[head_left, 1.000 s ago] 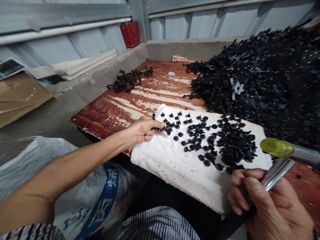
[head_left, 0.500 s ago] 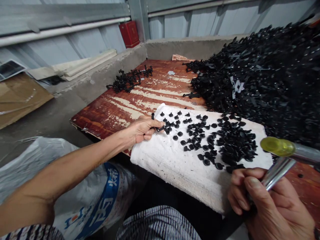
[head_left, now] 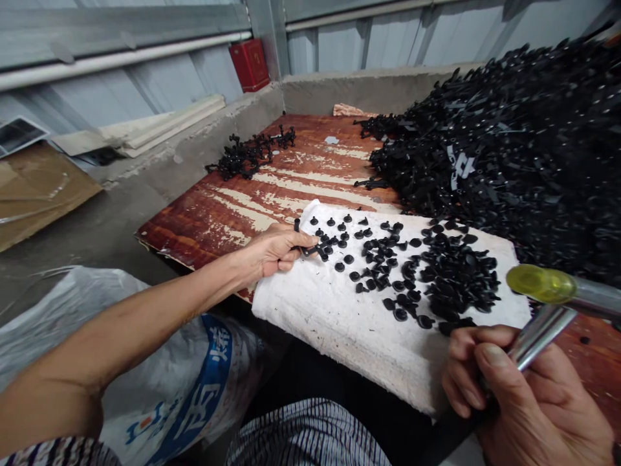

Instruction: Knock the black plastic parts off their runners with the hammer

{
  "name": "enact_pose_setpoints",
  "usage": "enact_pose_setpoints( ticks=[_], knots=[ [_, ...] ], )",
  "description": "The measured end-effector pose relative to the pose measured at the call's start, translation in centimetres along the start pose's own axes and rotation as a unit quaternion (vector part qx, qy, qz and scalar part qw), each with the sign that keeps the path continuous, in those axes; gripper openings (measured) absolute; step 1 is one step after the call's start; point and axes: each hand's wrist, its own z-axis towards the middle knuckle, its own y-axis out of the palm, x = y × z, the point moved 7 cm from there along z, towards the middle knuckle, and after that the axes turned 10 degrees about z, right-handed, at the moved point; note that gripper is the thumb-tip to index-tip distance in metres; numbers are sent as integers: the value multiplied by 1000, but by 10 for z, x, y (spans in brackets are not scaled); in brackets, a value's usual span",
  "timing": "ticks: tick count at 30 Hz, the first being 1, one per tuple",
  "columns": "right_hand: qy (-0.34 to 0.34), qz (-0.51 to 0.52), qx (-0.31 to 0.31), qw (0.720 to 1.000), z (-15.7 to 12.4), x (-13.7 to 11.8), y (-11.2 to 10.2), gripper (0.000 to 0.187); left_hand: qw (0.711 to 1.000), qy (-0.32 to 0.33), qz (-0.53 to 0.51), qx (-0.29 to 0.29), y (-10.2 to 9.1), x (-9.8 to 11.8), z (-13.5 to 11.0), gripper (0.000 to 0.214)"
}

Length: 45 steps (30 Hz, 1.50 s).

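Observation:
My left hand [head_left: 276, 251] is closed at the left edge of a white cloth [head_left: 310, 317], its thumb and fingers pinching a small black plastic part [head_left: 297, 226] with knobbed ends. Small black round caps with short stems [head_left: 383, 259] lie scattered over the cloth, thicker in a heap [head_left: 458, 275] toward its right side. At the lower right, my right hand [head_left: 528, 388] wraps around the handle of a hammer [head_left: 541, 285] with a metal shaft and a translucent yellow face. The hammer head is held above the cloth's right edge. The handle's lower end is partly hidden by my fingers.
A big pile of black plastic parts [head_left: 509, 149] covers the right of the worn red-brown board [head_left: 310, 162]. A smaller bunch of black parts [head_left: 252, 154] lies at the board's far left. Below left stands a white plastic sack [head_left: 194, 395]. A red box [head_left: 249, 65] sits on the ledge.
Almost nothing differs. Both hands keep the same hold and place, and the view has shifted very slightly.

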Motion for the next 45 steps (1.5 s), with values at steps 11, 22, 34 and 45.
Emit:
enact_pose_setpoints(
  ticks=[11, 22, 34, 45],
  knots=[
    [27, 14, 24, 999, -4, -1, 4, 15, 993, 22, 118, 12, -7, 16, 6, 19],
    [-122, -351, -175, 912, 5, -18, 29, 43, 985, 43, 164, 25, -11, 22, 12, 22],
    [-342, -496, -362, 711, 32, -23, 124, 54, 980, 64, 187, 12, -15, 17, 23, 18],
    [-294, -582, -368, 663, 45, 3, 122, 60, 992, 23, 96, -81, -1, 8, 14, 9]
  ],
)
